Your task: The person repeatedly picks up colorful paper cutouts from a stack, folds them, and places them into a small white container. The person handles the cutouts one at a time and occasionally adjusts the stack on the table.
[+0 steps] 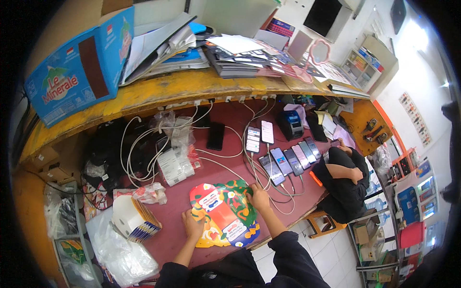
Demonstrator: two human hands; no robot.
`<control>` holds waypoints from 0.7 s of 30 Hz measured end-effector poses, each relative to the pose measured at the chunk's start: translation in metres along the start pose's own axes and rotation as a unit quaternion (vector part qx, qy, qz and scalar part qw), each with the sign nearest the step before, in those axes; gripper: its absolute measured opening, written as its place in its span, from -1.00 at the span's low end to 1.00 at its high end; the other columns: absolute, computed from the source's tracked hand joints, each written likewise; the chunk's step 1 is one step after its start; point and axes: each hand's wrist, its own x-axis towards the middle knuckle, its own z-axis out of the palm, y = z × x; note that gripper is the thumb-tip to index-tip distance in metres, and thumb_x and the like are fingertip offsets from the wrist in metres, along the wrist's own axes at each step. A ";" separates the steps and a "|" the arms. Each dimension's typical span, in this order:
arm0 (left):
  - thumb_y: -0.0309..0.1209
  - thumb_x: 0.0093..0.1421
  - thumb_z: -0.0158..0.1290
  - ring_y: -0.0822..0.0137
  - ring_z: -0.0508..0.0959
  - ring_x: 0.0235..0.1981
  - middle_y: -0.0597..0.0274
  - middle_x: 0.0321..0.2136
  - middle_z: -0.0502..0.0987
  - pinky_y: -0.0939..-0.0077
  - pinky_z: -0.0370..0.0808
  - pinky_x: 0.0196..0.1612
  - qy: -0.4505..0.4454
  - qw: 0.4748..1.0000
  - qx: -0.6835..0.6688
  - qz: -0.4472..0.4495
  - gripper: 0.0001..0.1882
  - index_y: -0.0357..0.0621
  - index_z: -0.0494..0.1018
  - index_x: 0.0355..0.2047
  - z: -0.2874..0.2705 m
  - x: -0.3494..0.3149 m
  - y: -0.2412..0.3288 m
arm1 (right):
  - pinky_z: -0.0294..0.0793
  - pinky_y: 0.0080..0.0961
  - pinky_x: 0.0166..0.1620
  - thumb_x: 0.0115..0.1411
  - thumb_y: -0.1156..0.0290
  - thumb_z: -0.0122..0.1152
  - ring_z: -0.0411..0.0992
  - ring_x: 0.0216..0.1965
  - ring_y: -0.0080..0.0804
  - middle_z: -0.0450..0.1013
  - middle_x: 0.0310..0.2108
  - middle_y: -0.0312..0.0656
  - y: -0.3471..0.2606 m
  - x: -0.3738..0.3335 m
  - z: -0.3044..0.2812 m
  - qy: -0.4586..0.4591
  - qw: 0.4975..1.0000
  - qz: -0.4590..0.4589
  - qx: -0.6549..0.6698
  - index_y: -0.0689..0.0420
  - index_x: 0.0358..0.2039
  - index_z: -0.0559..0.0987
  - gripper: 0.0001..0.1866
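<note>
A flat, colourful printed sheet (225, 211) with a wavy outline lies at the front edge of the dark red table, in green, red, yellow and blue. Whether it is card or a plastic bag, I cannot tell. My left hand (193, 225) grips its left edge, fingers curled with the thumb over the top. On the upper right edge my right hand (259, 198) is closed, its fingertips partly hidden. Left of the sheet stands a stack of folded white cartons (132, 216), beside clear plastic bags (125, 257).
Several phones (271, 170) with white cables lie at the right; a black phone (215, 136) lies farther back. A label-covered package (175, 165) sits behind my left hand. Above runs a yellow wooden shelf (177, 91) with papers and a blue carton (81, 67). Another person (343, 177) sits at right.
</note>
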 end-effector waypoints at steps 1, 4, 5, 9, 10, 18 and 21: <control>-0.41 -0.16 0.31 -0.06 0.34 -0.08 -0.04 -0.16 0.29 0.17 0.33 -0.02 0.004 1.000 -0.001 -0.001 -0.39 -0.25 0.27 -0.11 -0.001 0.000 0.001 | 0.45 -0.22 -0.22 -0.09 0.37 0.32 0.43 -0.24 -0.07 0.40 -0.26 -0.09 0.000 0.000 0.000 0.006 1.000 -0.007 -0.003 0.15 -0.23 0.44 -0.62; -0.42 -0.17 0.30 -0.07 0.34 -0.08 -0.05 -0.17 0.29 0.18 0.33 -0.02 0.005 1.000 -0.017 0.026 -0.40 -0.25 0.27 -0.12 -0.001 0.000 -0.002 | 0.45 -0.28 -0.23 -0.07 0.37 0.30 0.43 -0.23 -0.11 0.39 -0.27 -0.10 0.001 0.001 0.000 0.048 0.995 -0.073 -0.045 0.13 -0.25 0.43 -0.65; -0.43 -0.17 0.30 -0.07 0.34 -0.08 -0.05 -0.17 0.29 0.18 0.33 -0.02 0.007 0.999 -0.019 0.035 -0.40 -0.25 0.27 -0.12 0.000 0.001 -0.004 | 0.45 -0.30 -0.23 -0.06 0.38 0.28 0.43 -0.23 -0.12 0.39 -0.27 -0.11 0.001 0.001 0.000 0.092 0.987 -0.116 -0.060 0.12 -0.25 0.44 -0.66; -0.44 -0.17 0.30 -0.06 0.34 -0.08 -0.05 -0.17 0.29 0.17 0.32 -0.02 0.008 0.999 -0.022 0.033 -0.40 -0.24 0.27 -0.12 0.006 0.000 -0.012 | 0.43 -0.33 -0.36 -0.04 0.41 0.29 0.43 -0.46 -0.23 0.38 -0.46 -0.14 -0.006 0.006 -0.015 0.035 0.996 -0.057 0.051 0.17 -0.30 0.39 -0.69; -0.44 -0.17 0.30 -0.06 0.34 -0.08 -0.05 -0.17 0.28 0.17 0.32 -0.02 0.015 0.999 -0.025 0.038 -0.40 -0.24 0.27 -0.12 0.006 0.000 -0.012 | 0.42 -0.38 -0.39 -0.01 0.42 0.28 0.42 -0.50 -0.29 0.38 -0.51 -0.16 -0.009 0.008 -0.023 -0.020 0.994 -0.017 0.104 0.17 -0.31 0.39 -0.71; -0.50 -0.11 0.28 0.30 0.51 -0.24 0.16 -0.29 0.47 0.43 0.45 -0.20 -0.054 0.932 -0.329 0.142 -0.44 -0.18 0.28 -0.09 -0.051 0.021 0.035 | 0.41 -0.65 -0.32 0.12 0.60 0.14 0.37 -0.38 -0.59 0.37 -0.41 -0.33 -0.020 -0.011 -0.124 -0.061 0.912 -0.006 0.406 0.17 -0.29 0.36 -0.82; -0.55 -0.09 0.26 0.40 0.52 -0.29 0.21 -0.30 0.49 0.51 0.46 -0.26 -0.094 0.926 -0.301 0.206 -0.51 -0.15 0.33 -0.13 -0.073 0.030 0.057 | 0.42 -0.64 -0.20 0.10 0.62 0.16 0.38 -0.28 -0.58 0.38 -0.32 -0.30 -0.019 -0.032 -0.133 -0.032 0.903 -0.030 0.427 0.19 -0.27 0.37 -0.80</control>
